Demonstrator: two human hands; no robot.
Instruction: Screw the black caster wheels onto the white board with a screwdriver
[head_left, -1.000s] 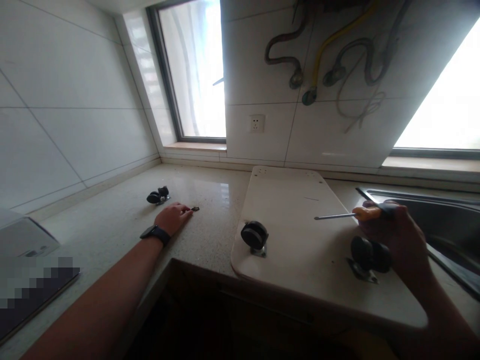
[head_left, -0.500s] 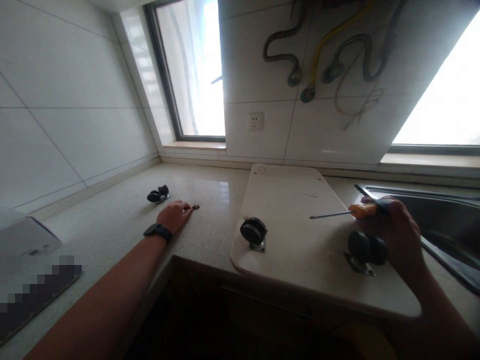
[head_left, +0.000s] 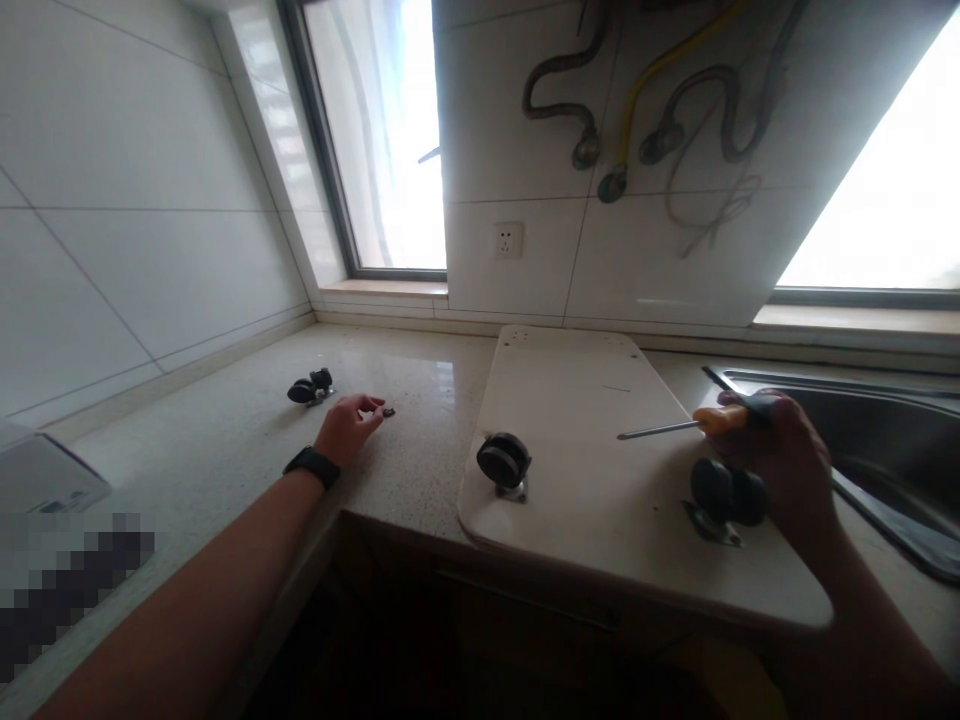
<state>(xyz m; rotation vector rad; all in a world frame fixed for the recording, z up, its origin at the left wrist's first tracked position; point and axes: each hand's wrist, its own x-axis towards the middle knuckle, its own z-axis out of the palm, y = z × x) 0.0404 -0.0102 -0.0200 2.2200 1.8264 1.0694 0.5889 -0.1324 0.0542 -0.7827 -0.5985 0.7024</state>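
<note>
On the left counter my left hand (head_left: 351, 425), with a dark watch band, has thumb and fingertips drawn together beside a tiny cluster of dark metal pieces (head_left: 388, 412); what it pinches is too small to make out. My right hand (head_left: 787, 450) is wrapped round a screwdriver (head_left: 716, 419) with a yellow-orange handle, its shaft pointing left over a white board (head_left: 570, 400). A dark flat bar (head_left: 724, 382) also sticks out of this hand. Black caster wheels stand on the board: one at front left (head_left: 504, 462), another at front right (head_left: 727, 495) near my right wrist.
Another caster (head_left: 310, 386) lies on the speckled counter (head_left: 420, 480) beyond my left hand. A metal sink (head_left: 892, 440) is at the right, a white box (head_left: 52, 475) at the far left. A wall socket (head_left: 508, 240) and pipes (head_left: 577, 110) are behind.
The view has shifted slightly, so everything sits a little further left. My left fingertips are more curled beside the small metal pieces. My right hand still holds the screwdriver in much the same pose.
</note>
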